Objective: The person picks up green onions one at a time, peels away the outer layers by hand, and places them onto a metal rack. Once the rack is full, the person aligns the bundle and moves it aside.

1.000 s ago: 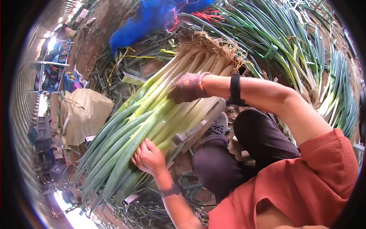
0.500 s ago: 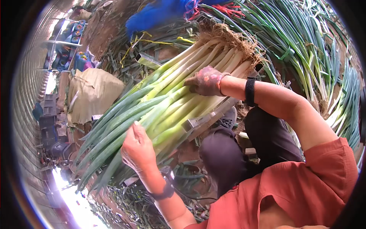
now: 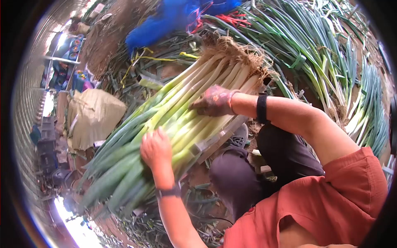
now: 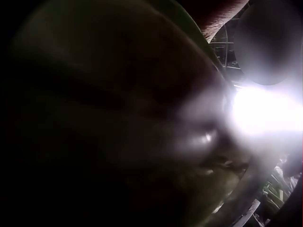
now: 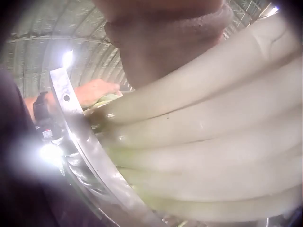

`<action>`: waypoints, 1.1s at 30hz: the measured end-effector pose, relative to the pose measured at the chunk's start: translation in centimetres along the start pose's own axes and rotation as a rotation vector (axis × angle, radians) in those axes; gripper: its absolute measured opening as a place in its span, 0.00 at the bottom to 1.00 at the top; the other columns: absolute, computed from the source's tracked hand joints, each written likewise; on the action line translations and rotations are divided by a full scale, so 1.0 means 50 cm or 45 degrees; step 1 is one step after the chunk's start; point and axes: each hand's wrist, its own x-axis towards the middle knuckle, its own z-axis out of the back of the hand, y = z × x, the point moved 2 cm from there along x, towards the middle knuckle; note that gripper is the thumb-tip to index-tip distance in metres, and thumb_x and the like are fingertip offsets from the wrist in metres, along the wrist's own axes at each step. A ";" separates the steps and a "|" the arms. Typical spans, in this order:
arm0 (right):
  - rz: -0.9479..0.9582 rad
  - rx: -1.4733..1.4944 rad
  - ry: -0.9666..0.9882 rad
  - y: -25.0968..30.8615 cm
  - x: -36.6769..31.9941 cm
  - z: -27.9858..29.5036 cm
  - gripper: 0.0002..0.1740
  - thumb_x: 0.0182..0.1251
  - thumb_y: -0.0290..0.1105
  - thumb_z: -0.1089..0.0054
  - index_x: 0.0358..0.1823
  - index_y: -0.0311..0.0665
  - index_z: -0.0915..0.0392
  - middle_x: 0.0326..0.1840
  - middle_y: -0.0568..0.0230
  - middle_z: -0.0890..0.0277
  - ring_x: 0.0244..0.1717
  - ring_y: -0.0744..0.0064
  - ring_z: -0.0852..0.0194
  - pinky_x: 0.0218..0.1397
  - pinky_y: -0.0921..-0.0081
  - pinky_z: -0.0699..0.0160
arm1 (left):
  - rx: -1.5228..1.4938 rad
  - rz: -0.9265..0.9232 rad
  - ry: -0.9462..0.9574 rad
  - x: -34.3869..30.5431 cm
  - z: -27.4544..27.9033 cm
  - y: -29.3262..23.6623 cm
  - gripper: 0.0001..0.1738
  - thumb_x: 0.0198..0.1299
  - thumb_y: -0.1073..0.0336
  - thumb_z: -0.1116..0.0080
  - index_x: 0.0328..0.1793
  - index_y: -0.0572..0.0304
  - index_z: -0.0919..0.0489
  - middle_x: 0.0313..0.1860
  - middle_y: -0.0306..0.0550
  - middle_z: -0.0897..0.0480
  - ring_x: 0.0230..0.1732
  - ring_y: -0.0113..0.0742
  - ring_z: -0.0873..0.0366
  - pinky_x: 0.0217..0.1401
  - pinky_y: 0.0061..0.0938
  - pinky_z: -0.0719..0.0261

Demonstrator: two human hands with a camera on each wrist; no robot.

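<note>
A thick bundle of green onions (image 3: 182, 107) lies slantwise, with its roots at the upper right and its green leaves at the lower left. It rests in a metal trough (image 3: 215, 140), whose rail (image 5: 80, 137) also shows in the right wrist view. My gloved right hand (image 3: 213, 101) lies on the white stalks (image 5: 208, 142) with its fingers bent loosely over them. My bare left hand (image 3: 156, 146) presses flat on the pale green part of the bundle, fingers pointing up the stalks. It shows small in the right wrist view as the left hand (image 5: 97, 92). The left wrist view is dark and blurred.
More green onions (image 3: 326, 58) are piled at the right and top. A blue bundle (image 3: 165, 20) with red strings (image 3: 231, 18) lies at the top. A brown sack (image 3: 93, 115) sits at the left. My knee in dark trousers (image 3: 248, 173) and my shoe (image 3: 239, 136) are beside the trough.
My left hand left the lower leaves, lifted off, and now lies flat farther up the bundle. The right hand stayed on the white stalks.
</note>
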 end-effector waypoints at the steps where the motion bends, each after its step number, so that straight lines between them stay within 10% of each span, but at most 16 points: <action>1: 0.030 -0.022 0.022 -0.003 0.000 0.003 0.21 0.65 0.45 0.53 0.59 0.59 0.27 0.38 0.55 0.19 0.38 0.52 0.21 0.44 0.57 0.25 | 0.007 0.057 0.087 -0.002 0.001 -0.002 0.19 0.64 0.56 0.55 0.27 0.57 0.19 0.31 0.49 0.20 0.39 0.46 0.23 0.40 0.41 0.26; 12: -0.017 0.054 0.105 0.006 -0.019 0.035 0.22 0.65 0.46 0.53 0.60 0.57 0.28 0.50 0.58 0.22 0.49 0.52 0.24 0.53 0.58 0.27 | 0.128 0.108 0.139 0.011 -0.028 -0.003 0.18 0.67 0.52 0.59 0.37 0.50 0.21 0.37 0.44 0.21 0.45 0.44 0.25 0.45 0.43 0.28; 16: 0.048 -0.426 -0.842 -0.066 -0.026 0.087 0.25 0.58 0.42 0.46 0.58 0.50 0.27 0.58 0.53 0.31 0.59 0.57 0.33 0.57 0.64 0.31 | 0.093 0.192 0.276 0.005 -0.027 -0.005 0.20 0.68 0.51 0.62 0.40 0.53 0.21 0.38 0.45 0.20 0.46 0.46 0.25 0.47 0.45 0.28; 19: -0.380 -0.521 -0.859 -0.148 -0.012 0.177 0.33 0.60 0.45 0.47 0.67 0.45 0.39 0.62 0.50 0.37 0.61 0.51 0.38 0.59 0.61 0.33 | 0.138 0.196 0.320 0.012 -0.018 -0.010 0.20 0.68 0.51 0.62 0.39 0.52 0.21 0.39 0.44 0.20 0.46 0.45 0.25 0.46 0.43 0.28; 23: -0.560 -0.155 -0.380 -0.272 0.035 0.194 0.29 0.62 0.43 0.46 0.64 0.42 0.35 0.62 0.50 0.32 0.59 0.57 0.31 0.60 0.58 0.32 | 0.110 0.170 0.148 0.006 -0.036 -0.003 0.18 0.66 0.53 0.59 0.32 0.52 0.22 0.35 0.43 0.21 0.43 0.44 0.25 0.42 0.42 0.29; 25: -0.184 -1.217 0.051 -0.355 0.050 0.200 0.14 0.63 0.36 0.50 0.47 0.42 0.20 0.44 0.63 0.18 0.45 0.59 0.20 0.48 0.64 0.22 | 0.117 0.158 0.143 0.007 -0.040 -0.001 0.18 0.66 0.53 0.59 0.33 0.52 0.22 0.35 0.43 0.21 0.43 0.44 0.25 0.42 0.42 0.29; 28: -0.279 -0.726 -0.449 -0.426 -0.001 0.145 0.12 0.61 0.36 0.47 0.41 0.41 0.18 0.40 0.63 0.18 0.40 0.62 0.18 0.42 0.66 0.21 | 0.126 0.123 0.168 0.006 -0.039 -0.006 0.17 0.66 0.54 0.58 0.33 0.52 0.21 0.36 0.42 0.20 0.42 0.43 0.25 0.42 0.40 0.29; 29: -0.226 -1.161 -0.110 -0.416 -0.016 0.143 0.09 0.59 0.33 0.47 0.33 0.42 0.17 0.34 0.61 0.18 0.36 0.64 0.19 0.38 0.67 0.20 | 0.143 0.120 0.158 0.004 -0.036 -0.008 0.17 0.67 0.55 0.58 0.34 0.52 0.21 0.36 0.42 0.20 0.42 0.43 0.25 0.42 0.39 0.28; 30: -0.720 -0.434 -0.207 -0.414 -0.068 0.145 0.06 0.55 0.33 0.43 0.28 0.42 0.17 0.33 0.62 0.19 0.34 0.65 0.19 0.36 0.69 0.20 | 0.160 0.110 0.135 0.006 -0.035 -0.009 0.17 0.67 0.55 0.58 0.34 0.52 0.21 0.36 0.42 0.20 0.41 0.43 0.25 0.42 0.39 0.28; 31: -0.770 0.105 -0.316 -0.642 -0.084 -0.007 0.12 0.57 0.39 0.43 0.33 0.39 0.19 0.36 0.58 0.20 0.39 0.59 0.20 0.39 0.63 0.22 | 0.176 0.099 0.156 0.006 -0.038 -0.006 0.17 0.67 0.56 0.59 0.34 0.54 0.21 0.36 0.44 0.20 0.41 0.45 0.25 0.42 0.39 0.28; 33: -1.069 -0.374 -0.001 -0.562 -0.267 -0.003 0.10 0.48 0.39 0.38 0.27 0.42 0.17 0.27 0.64 0.19 0.29 0.66 0.22 0.31 0.73 0.22 | 0.146 0.026 0.099 0.002 -0.053 0.007 0.17 0.67 0.57 0.59 0.33 0.56 0.21 0.35 0.46 0.20 0.41 0.47 0.25 0.42 0.41 0.28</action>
